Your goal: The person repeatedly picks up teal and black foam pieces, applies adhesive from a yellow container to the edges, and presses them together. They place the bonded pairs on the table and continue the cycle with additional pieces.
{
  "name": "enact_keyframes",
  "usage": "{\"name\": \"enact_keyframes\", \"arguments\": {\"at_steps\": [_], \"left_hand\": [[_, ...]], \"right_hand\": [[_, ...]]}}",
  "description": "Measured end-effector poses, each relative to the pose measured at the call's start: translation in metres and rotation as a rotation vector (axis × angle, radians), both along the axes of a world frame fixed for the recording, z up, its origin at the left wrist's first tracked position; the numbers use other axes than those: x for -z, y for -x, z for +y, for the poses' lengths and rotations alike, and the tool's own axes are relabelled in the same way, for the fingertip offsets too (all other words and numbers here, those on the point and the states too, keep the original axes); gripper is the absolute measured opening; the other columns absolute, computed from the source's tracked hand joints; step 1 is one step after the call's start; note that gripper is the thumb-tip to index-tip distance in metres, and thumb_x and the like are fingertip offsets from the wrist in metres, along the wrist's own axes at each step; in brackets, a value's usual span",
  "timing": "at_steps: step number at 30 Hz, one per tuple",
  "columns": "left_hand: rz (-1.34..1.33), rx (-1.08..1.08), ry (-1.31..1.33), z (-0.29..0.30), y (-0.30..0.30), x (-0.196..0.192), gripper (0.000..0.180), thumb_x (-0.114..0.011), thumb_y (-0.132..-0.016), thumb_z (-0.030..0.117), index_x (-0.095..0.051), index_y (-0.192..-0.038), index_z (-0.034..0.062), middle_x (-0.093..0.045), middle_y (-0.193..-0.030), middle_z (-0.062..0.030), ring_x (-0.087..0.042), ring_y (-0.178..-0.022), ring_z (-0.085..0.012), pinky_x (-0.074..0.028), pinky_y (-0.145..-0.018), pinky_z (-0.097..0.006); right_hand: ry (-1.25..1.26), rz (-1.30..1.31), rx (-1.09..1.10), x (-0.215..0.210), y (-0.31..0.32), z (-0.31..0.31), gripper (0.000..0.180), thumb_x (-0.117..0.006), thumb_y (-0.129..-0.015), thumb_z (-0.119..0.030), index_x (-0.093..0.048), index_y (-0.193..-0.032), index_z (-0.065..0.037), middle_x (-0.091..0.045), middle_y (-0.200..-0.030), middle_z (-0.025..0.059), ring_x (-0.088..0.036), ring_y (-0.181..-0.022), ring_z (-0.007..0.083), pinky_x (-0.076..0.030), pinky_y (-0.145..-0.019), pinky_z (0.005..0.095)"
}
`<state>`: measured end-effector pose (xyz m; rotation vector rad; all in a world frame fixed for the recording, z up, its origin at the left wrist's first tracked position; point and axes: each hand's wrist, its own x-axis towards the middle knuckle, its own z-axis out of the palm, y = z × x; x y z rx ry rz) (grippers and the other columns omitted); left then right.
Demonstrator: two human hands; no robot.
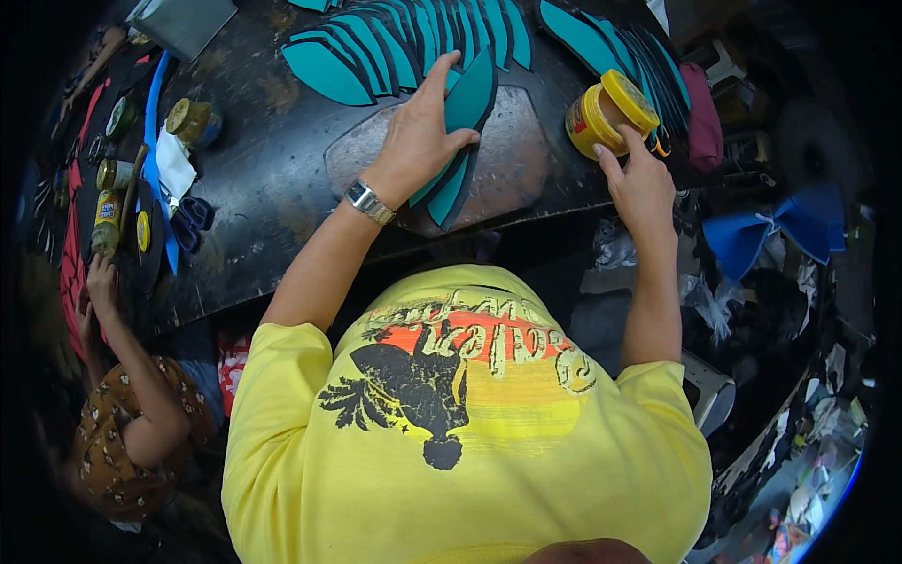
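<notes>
My left hand [421, 134] grips a teal leaf-shaped piece [473, 89] with a dark edge, its thumb and fingers on either side. A second teal piece [448, 199] lies under it, slanting toward the table's near edge. Both are over a worn grey-brown board [512, 141]. My right hand [641, 183] is at a yellow jar [587, 122], with the index finger at its mouth and the thumb against its near side. The jar's yellow lid [629, 101] sits tilted at the opening, and tan stuff shows within. Its other fingers are curled and partly hidden.
A row of teal pieces [395, 47] overlaps at the table's far side, with another stack [620, 47] behind the jar. Several jars, one of them glass [188, 122], stand at left beside a blue strip [153, 141]. Another person's hand [101, 282] works there. A blue shape [770, 230] hangs right.
</notes>
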<state>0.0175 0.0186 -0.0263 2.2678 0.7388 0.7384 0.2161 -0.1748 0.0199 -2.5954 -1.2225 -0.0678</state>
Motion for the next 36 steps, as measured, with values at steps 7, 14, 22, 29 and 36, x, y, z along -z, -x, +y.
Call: {"name": "enact_keyframes", "arguments": {"at_steps": [7, 14, 22, 29, 36], "left_hand": [[-0.256, 0.291, 0.814, 0.007, 0.02, -0.021, 0.048, -0.068, -0.095, 0.027, -0.053, -0.135, 0.0033, -0.067, -0.105, -0.003, -0.063, -0.086, -0.006, -0.054, -0.076, -0.024], [-0.278, 0.427, 1.11, -0.025, 0.021, -0.032, 0.05, -0.058, -0.098, 0.016, -0.045, -0.144, 0.0038, -0.065, -0.114, -0.0019, -0.065, -0.09, -0.0047, -0.055, -0.077, -0.021], [-0.236, 0.55, 1.082, -0.038, 0.018, -0.038, 0.064, -0.054, -0.094, 0.011, -0.033, -0.154, 0.0071, -0.058, -0.134, -0.0071, -0.062, -0.109, -0.0088, -0.051, -0.092, -0.024], [-0.304, 0.622, 1.2, -0.037, 0.026, -0.038, 0.066, -0.052, -0.091, 0.007, -0.033, -0.154, 0.0067, -0.052, -0.142, -0.0062, -0.054, -0.12, -0.0101, -0.043, -0.102, -0.025], [-0.3, 0.629, 1.278, -0.03, 0.027, -0.035, 0.067, -0.052, -0.092, 0.012, -0.03, -0.155, 0.0071, -0.061, -0.128, -0.008, -0.063, -0.103, -0.01, -0.052, -0.088, -0.024]], "right_hand": [[-0.132, 0.128, 0.055, -0.013, 0.007, -0.013, 0.049, -0.064, -0.091, -0.038, -0.058, -0.133, -0.012, -0.071, -0.084, 0.0202, -0.069, -0.083, 0.0394, -0.052, -0.076, 0.0471], [0.041, -0.077, -0.047, -0.019, 0.033, -0.033, 0.039, -0.068, -0.088, -0.02, -0.066, -0.127, -0.015, -0.061, -0.077, 0.0119, -0.061, -0.065, 0.0242, -0.048, -0.064, 0.0348], [-0.657, 0.446, -0.504, -0.025, 0.051, -0.01, 0.057, -0.053, -0.078, 0.015, -0.067, -0.127, -0.01, -0.054, -0.104, 0.0029, -0.051, -0.08, 0.008, -0.043, -0.069, 0.0211], [-0.687, 0.618, -0.593, 0.011, 0.049, 0.017, 0.078, -0.049, -0.076, 0.019, -0.052, -0.145, -0.016, -0.055, -0.118, 0.0054, -0.051, -0.079, 0.0074, -0.046, -0.072, 0.021], [-0.619, 0.684, -0.708, 0.022, 0.053, 0.009, 0.079, -0.054, -0.078, 0.018, -0.045, -0.149, -0.016, -0.053, -0.105, 0.002, -0.051, -0.078, 0.0085, -0.046, -0.073, 0.0224]]}}
